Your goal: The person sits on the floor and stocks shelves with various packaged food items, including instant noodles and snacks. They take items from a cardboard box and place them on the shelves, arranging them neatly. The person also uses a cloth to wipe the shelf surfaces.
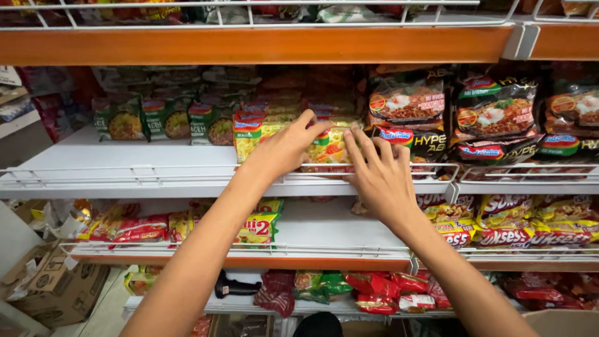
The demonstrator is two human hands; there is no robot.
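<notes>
This is a shop aisle with white shelves and wire rails along the front edges. An orange board runs across the top. The middle shelf [93, 159] is bare on its left part.

Both arms reach up to that middle shelf. The left hand [284, 150] rests on top of a stack of yellow noodle packets [327, 146] that stands near the front rail, about in the middle of the shelf. Its fingers curl over the top of the stack and its thumb points toward the other hand. The right hand [380, 178] is just beside it, with fingers spread a little and the fingertips touching the right side of the same stack. Neither hand is closed tight around a packet; they press on the stack from the top and the side.

To the left of the stack stand green noodle packets [162, 118]. To the right lie dark noodle packets [496, 109] with pictures of fried noodles on them.

On the shelf below, red and yellow packets [134, 228] lie on the left and more yellow and red packets [530, 221] on the right. Down low at the left sits a brown cardboard box [59, 284] on the floor.
</notes>
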